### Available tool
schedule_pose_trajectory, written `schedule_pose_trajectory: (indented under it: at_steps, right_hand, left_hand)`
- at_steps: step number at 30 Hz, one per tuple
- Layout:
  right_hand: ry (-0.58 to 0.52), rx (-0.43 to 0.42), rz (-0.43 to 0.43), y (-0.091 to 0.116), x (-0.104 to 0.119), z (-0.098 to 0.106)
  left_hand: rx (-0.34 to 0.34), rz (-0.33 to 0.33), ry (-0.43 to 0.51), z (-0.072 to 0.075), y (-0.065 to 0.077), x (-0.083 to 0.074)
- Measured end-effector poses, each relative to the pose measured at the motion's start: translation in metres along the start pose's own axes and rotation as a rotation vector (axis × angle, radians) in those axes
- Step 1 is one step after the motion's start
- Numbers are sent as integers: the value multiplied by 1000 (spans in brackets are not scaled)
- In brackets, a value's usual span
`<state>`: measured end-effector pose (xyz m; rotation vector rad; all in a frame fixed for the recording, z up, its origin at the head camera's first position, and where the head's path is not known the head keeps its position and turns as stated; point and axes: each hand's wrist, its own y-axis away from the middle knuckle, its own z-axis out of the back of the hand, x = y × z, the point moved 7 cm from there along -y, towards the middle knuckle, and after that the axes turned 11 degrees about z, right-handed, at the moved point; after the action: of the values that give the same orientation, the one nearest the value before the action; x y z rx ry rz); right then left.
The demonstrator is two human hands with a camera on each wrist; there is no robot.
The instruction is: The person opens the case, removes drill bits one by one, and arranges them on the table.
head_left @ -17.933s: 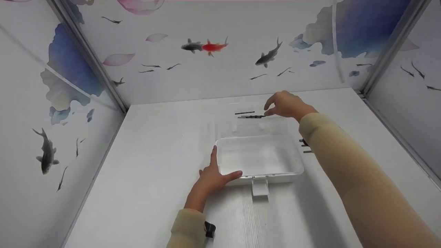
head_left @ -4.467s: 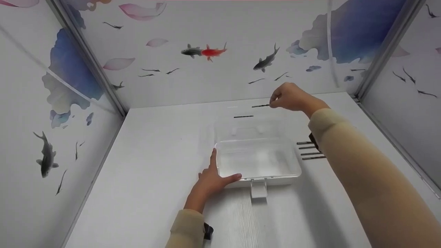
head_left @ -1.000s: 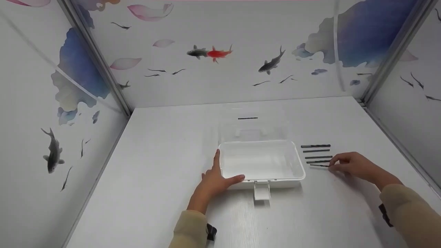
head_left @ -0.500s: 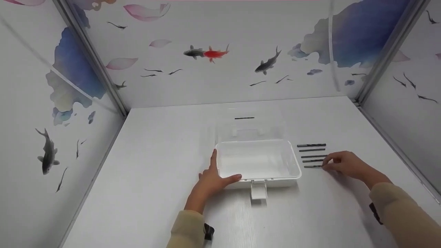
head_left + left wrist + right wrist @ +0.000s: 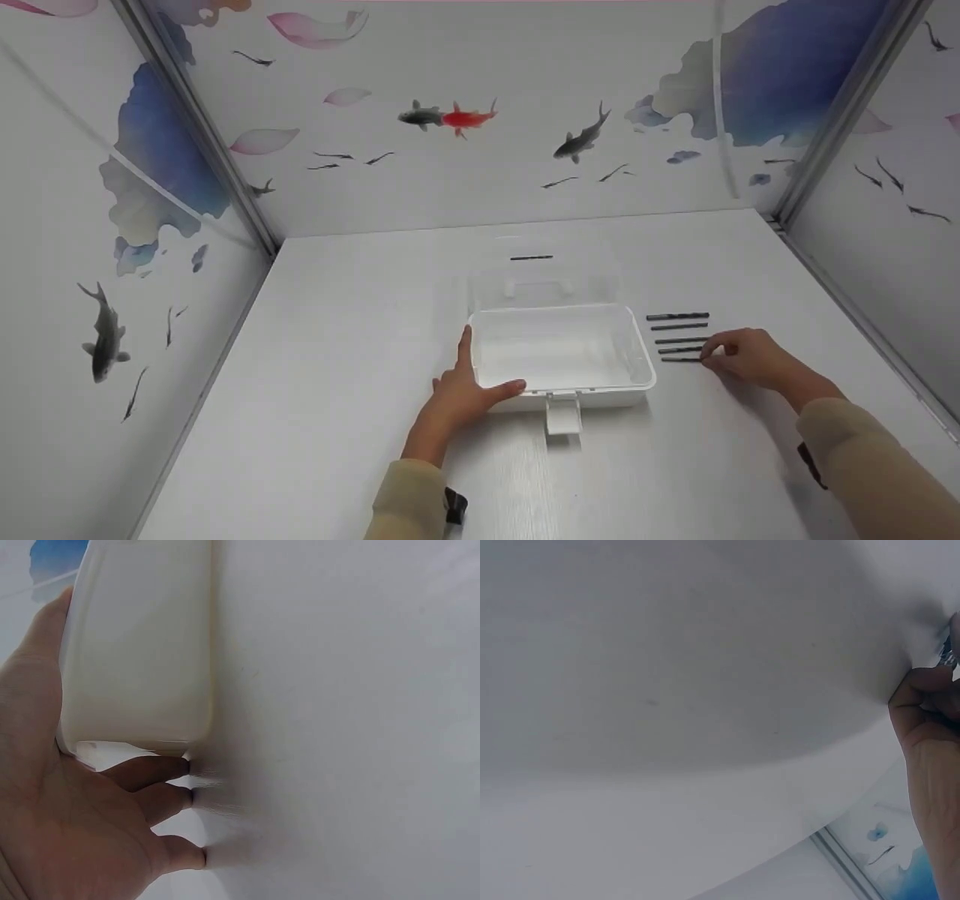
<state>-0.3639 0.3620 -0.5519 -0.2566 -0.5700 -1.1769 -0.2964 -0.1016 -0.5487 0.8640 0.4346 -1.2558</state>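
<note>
A white plastic box (image 5: 564,397) stands unlatched, its clear lid (image 5: 600,285) folded back behind it. My left hand (image 5: 454,390) rests at the box's front left corner, thumb on the front rim and index finger along the left side. In the left wrist view, other fingers of the left hand (image 5: 82,817) reach down to the table beside the box. At the right, my right hand (image 5: 750,360) pinches the right end of a thin drill bit (image 5: 679,360), the nearest of a row. In the right wrist view, the right hand (image 5: 930,720) is partly cut off.
Several dark drill bits (image 5: 679,316) lie parallel to the right of the box. One more drill bit (image 5: 531,258) lies at the lid behind. A front latch (image 5: 564,420) hangs forward. Printed walls surround the white table (image 5: 345,330).
My right hand has gone from the lid to the row at the right, where more drill bits lie now. In the last second the pinched bit has shifted slightly. My left hand has stayed put.
</note>
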Motion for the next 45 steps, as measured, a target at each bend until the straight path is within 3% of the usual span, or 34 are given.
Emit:
schedule_pose_trajectory:
  at_steps: [11,26,37,45]
  right_hand:
    - [28,-12,17,-2,1,1]
    - [-34,-54,-44,-1,-3,1]
    - [-29,-92,-10,1,0,3]
    - [-68,-59,-29,2,-2,7]
  left_hand:
    - [3,2,-3,0,0,2]
    - [-2,5,-8,3,1,1]
    - [-1,14,-8,1,1,1]
    - [-8,15,-4,-2,0,-2]
